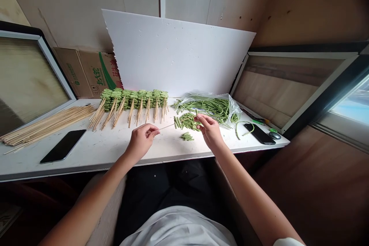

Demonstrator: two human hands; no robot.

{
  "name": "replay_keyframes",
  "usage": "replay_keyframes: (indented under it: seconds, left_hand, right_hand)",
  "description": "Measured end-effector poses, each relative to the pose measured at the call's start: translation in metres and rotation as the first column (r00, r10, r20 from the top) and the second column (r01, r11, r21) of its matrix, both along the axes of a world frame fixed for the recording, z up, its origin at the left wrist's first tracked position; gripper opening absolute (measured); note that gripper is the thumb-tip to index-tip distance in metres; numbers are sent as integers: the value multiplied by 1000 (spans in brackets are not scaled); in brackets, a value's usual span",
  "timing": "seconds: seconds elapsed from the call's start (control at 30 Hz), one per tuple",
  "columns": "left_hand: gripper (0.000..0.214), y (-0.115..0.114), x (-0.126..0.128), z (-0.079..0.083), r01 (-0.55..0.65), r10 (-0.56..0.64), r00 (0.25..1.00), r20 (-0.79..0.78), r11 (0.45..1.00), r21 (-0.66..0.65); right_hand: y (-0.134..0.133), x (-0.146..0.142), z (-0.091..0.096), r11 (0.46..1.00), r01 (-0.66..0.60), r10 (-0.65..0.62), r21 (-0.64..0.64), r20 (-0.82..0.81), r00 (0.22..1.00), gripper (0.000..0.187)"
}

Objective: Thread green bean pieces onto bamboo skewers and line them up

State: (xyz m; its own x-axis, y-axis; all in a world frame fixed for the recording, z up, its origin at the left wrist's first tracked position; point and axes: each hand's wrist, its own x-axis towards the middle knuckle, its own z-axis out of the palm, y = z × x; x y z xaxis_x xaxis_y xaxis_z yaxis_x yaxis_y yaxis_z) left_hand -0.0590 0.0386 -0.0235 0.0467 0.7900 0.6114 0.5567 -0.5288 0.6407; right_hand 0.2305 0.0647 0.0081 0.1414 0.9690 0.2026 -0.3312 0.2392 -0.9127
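Left hand (140,142) in a narrow pinch on a bamboo skewer (161,127), right hand (210,130) closed narrowly on cut green beans (186,121), skewer tip just beside them, small bean pile (187,136) nearby, both hands near the front edge of the white worktop (95,150)

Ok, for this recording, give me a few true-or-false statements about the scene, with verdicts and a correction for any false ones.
1. The left hand holds a thin bamboo skewer. True.
2. The right hand holds a phone. False: it is at a pile of green beans.
3. A black phone lies on the white table. True.
4. The loose bundle of bare skewers lies right of the hands. False: the bundle of bare skewers lies at the table's left end.
5. A clear plastic bag holds long green beans. True.
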Motion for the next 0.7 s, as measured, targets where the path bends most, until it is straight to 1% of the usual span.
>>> replay_keyframes:
  seconds: [0.1, 0.27, 0.43, 0.53, 0.7]
  left_hand:
    - [14, -3, 2, 0, 2, -2, 1000, -16, 999, 40]
    - [24, -5, 4, -2, 19, -13, 998, -60, 995, 95]
    - [28, -2, 1, -9, 14, -9, 997, -74, 998, 64]
    - [29, 1, -2, -12, 21, -15, 994, -112, 999, 49]
    - [25, 5, -8, -17, 21, -20, 984, -174, 1000, 1]
  right_hand:
    - [0, -1, -1, 1000, 0, 0, 19, -1, 1000, 36]
    - [2, -1, -7, 993, 15, -19, 114, 30, 999, 31]
    - [1, -3, -12, 976, 24, -47, 215, 105, 993, 28]
    - [-2, -5, -13, 970, 31, -67, 241, 145, 987, 31]
    - [-4, -7, -12, 965, 38, -96, 258, 220, 971, 36]
